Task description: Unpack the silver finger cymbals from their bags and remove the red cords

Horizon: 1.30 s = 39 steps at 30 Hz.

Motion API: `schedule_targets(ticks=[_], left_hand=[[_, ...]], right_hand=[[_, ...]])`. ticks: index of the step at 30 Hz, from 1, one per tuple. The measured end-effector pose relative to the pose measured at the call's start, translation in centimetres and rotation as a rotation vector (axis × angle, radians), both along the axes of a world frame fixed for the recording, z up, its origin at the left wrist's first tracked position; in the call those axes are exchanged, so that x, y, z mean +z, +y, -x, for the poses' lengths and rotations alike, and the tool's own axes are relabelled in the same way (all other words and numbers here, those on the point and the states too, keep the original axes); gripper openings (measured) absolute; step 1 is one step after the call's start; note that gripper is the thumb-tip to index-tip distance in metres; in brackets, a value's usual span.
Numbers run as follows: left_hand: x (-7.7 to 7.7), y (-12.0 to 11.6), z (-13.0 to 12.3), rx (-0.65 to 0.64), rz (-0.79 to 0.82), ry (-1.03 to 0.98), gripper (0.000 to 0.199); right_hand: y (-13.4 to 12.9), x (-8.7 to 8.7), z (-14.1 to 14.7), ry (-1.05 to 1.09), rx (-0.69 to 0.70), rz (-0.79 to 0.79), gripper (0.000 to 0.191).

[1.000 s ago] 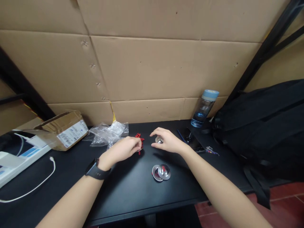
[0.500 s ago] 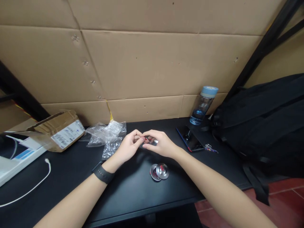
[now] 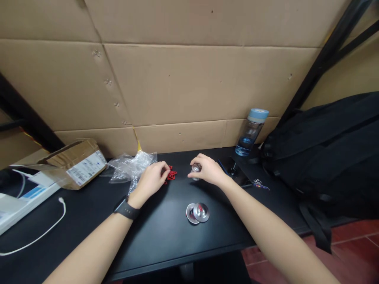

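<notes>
My left hand (image 3: 152, 178) is closed in a pinch, thumb and forefinger meeting at the edge of a tangle of red string (image 3: 171, 176) on the black table. To its right, my right hand (image 3: 209, 170) grips a small shiny metal disc (image 3: 196, 169) between thumb and fingers, partly hidden by them. The two hands are apart. Nearer the front edge lie two silver domed metal discs with red at their centres, the right disc (image 3: 201, 212) overlapping the left disc (image 3: 191, 215).
Crumpled clear plastic bags (image 3: 128, 167) and an open cardboard box (image 3: 79, 163) are at left, with a white cable (image 3: 44, 232). At right are a phone (image 3: 238, 175), keys (image 3: 259, 183), a blue-lidded bottle (image 3: 250, 132) and a black backpack (image 3: 325, 154). Cardboard (image 3: 189, 86) lines the back.
My hands have parted, having been together over a small shiny red-and-silver thing. The right moved right with the metal disc. Red string now shows beside my left hand. The overlapping discs stayed put.
</notes>
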<state>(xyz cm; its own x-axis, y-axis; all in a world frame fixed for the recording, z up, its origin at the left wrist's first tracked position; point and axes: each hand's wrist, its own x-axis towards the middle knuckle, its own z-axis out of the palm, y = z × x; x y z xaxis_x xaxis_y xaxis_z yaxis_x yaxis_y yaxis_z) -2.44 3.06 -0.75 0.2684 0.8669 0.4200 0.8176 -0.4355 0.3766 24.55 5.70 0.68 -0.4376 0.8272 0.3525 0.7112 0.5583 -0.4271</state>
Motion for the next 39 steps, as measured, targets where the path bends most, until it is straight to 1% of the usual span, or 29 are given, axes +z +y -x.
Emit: schedule_targets(ticks=[2,3,5,8,9,11,12,15,17,18,20,22,24,26,28,30,33,36,39], left_hand=[[0.0,0.2,0.2,-0.002,-0.029,0.046,0.009],[0.1,0.0,0.1,-0.033,-0.039,0.056,0.008],[0.7,-0.9,-0.9,-0.17,-0.027,0.051,0.008],[1.8,-3.5,-3.3,-0.49,0.103,0.011,0.012],[2.0,-4.5,-4.2,-0.563,0.143,0.003,0.016],[2.3,-6.1,-5.8,-0.65,0.189,0.014,0.022],[2.2,-6.6,-6.4,-0.669,0.196,0.036,0.021],[1.4,-7.2,-7.3,-0.676,0.163,0.099,0.012],[0.9,-7.0,-7.3,-0.67,0.139,0.102,0.012],[0.7,-6.7,-7.1,-0.66,0.127,0.088,0.012],[0.7,-6.2,-6.6,-0.618,0.09,0.037,0.013],[1.0,-5.5,-5.8,-0.549,0.029,-0.017,0.013],[1.5,-4.8,-5.0,-0.475,-0.049,-0.052,0.014],[1.8,-4.1,-4.1,-0.402,-0.127,-0.064,0.014],[2.1,-3.4,-3.4,-0.353,-0.169,-0.07,0.013],[2.1,-3.0,-2.9,-0.337,-0.173,-0.078,0.013],[2.0,-2.8,-2.7,-0.356,-0.17,-0.088,0.012],[1.9,-2.9,-2.8,-0.374,-0.185,-0.083,0.012],[1.8,-3.1,-2.9,-0.372,-0.18,-0.087,0.01]], right_hand=[[0.6,-0.5,-0.2,-0.063,-0.061,0.024,0.043],[0.8,-0.8,-0.2,-0.085,-0.082,0.035,0.043],[0.9,-1.0,0.0,-0.113,-0.121,0.048,0.045],[0.8,-1.1,0.2,-0.129,-0.151,0.054,0.047],[0.7,-1.0,0.3,-0.133,-0.151,0.057,0.048],[0.5,-1.0,0.4,-0.146,-0.135,0.061,0.047],[0.4,-0.9,0.4,-0.155,-0.125,0.062,0.047],[0.3,-1.0,0.4,-0.19,-0.096,0.07,0.05],[0.2,-0.9,0.4,-0.199,-0.084,0.059,0.05],[0.2,-0.7,0.4,-0.186,-0.072,0.037,0.049],[0.0,-0.1,0.3,-0.112,-0.013,-0.022,0.039],[-0.4,0.9,0.1,-0.007,0.12,-0.034,0.026],[-0.8,1.9,0.0,0.05,0.298,0.041,0.018],[-1.3,2.6,0.0,0.071,0.438,0.157,0.016],[-1.6,2.7,0.0,0.1,0.506,0.264,0.021],[-1.7,2.3,0.3,0.152,0.504,0.325,0.029],[-1.5,1.2,0.8,0.227,0.449,0.358,0.037],[-1.3,0.3,1.2,0.292,0.438,0.399,0.037],[-1.3,0.1,1.5,0.309,0.455,0.408,0.034]])
